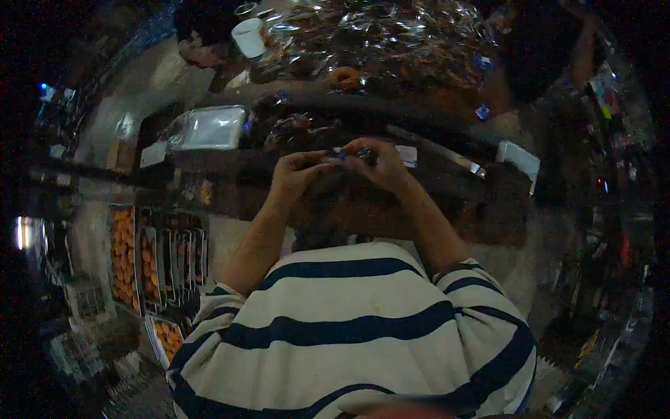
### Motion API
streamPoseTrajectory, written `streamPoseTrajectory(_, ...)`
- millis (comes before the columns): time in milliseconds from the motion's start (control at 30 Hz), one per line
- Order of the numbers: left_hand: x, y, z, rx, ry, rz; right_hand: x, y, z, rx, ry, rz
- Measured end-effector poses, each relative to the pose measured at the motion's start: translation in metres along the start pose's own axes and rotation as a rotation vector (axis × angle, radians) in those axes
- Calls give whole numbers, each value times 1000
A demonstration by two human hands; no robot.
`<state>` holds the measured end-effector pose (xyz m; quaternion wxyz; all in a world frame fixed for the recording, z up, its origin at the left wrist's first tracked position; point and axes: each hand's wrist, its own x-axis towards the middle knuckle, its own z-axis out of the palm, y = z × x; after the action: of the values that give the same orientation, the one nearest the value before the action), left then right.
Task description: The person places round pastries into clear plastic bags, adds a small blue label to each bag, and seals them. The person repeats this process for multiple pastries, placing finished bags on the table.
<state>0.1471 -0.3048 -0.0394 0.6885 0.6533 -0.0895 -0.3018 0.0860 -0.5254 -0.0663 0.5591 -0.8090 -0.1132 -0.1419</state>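
Observation:
Over the dark table, my left hand (299, 174) and my right hand (379, 166) meet in front of my chest. Fingers of both are pinched together around a small thing with pale and bluish parts (338, 155). It is too dark and blurred to tell its kind. Just beyond my left hand lie dark goods in shiny clear wrap (300, 129). A small white card or paper (407, 156) lies right of my right hand.
A heap of clear-wrapped goods (391, 42) covers the far table, with a white cup (249, 38) and a brown ring-shaped item (345, 78). Left are a stack of clear-topped packs (213, 128) and trays of baked goods (124, 255). A long flat strip (447, 155) lies right. People stand opposite.

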Motion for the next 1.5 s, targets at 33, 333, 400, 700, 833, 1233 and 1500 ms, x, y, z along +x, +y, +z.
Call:
streamPoseTrajectory(33,8,2,5,30,-22,63,5,-8,-1,-83,-53,36)
streamPoseTrajectory(333,55,11,51,31,-17,167,34,4,-53,-144,-52,62)
streamPoseTrajectory(400,60,7,58,64,48,163,44,12,-52,284,253,263)
streamPoseTrajectory(700,20,-4,59,12,132,358,40,-43,7,-158,280,-53)
streamPoseTrajectory(833,-11,-14,26,115,39,281,25,-61,38,-165,279,20)
streamPoseTrajectory(1233,-71,-68,-163,-9,100,-158,-59,-4,98,108,308,346)
streamPoseTrajectory(1500,82,-53,-192,596,658,251,-40,53,47,-41,225,486)
